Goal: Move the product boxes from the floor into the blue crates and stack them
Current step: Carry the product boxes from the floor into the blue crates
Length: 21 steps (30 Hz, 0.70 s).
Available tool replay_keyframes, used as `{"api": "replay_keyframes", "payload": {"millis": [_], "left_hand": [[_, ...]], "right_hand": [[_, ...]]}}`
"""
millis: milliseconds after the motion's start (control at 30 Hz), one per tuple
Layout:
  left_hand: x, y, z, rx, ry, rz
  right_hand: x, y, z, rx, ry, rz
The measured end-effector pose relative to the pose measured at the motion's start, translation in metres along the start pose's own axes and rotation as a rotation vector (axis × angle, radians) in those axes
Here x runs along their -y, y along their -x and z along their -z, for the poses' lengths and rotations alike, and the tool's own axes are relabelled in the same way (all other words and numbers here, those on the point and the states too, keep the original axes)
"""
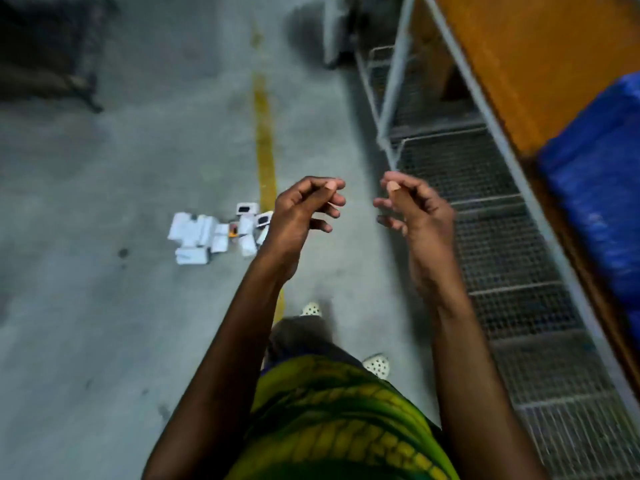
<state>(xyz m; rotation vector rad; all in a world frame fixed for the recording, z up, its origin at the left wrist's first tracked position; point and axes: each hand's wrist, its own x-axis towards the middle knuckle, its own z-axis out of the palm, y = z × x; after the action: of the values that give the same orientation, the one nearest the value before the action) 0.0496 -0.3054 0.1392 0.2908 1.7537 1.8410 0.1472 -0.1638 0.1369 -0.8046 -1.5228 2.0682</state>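
Several small white product boxes (214,233) lie in a loose heap on the grey concrete floor, left of a yellow floor line. My left hand (301,213) hangs in the air in front of me, just right of the heap and partly covering its right edge, fingers loosely curled and holding nothing. My right hand (415,206) is raised beside it, also loosely curled and empty. A blue crate (595,188) stands at the right edge on an orange shelf board, blurred.
A metal rack with wire-mesh shelves (485,209) runs along the right side under the orange board (526,64). The yellow line (265,140) runs away from me down the floor. Dark, blurred equipment (52,57) fills the far left corner. My feet in white perforated shoes (377,365) stand below.
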Motion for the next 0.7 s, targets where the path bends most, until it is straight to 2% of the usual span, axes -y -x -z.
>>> {"api": "replay_keyframes", "payload": {"millis": [133, 267, 533, 700], "left_hand": [[0.024, 0.027, 0.098, -0.217, 0.076, 0.054], [0.038, 0.042, 0.184, -0.334, 0.134, 0.105], [0.033, 0.039, 0.375, -0.501, 0.129, 0.171], [0.03, 0.002, 0.452, -0.518, 0.145, 0.225]], "right_hand": [[-0.037, 0.011, -0.083, 0.202, 0.127, -0.089], [-0.072, 0.014, -0.167, 0.306, 0.223, -0.148], [-0.132, 0.0, -0.339, 0.285, 0.261, -0.227], [-0.163, -0.007, -0.397, 0.268, 0.327, -0.297]]}}
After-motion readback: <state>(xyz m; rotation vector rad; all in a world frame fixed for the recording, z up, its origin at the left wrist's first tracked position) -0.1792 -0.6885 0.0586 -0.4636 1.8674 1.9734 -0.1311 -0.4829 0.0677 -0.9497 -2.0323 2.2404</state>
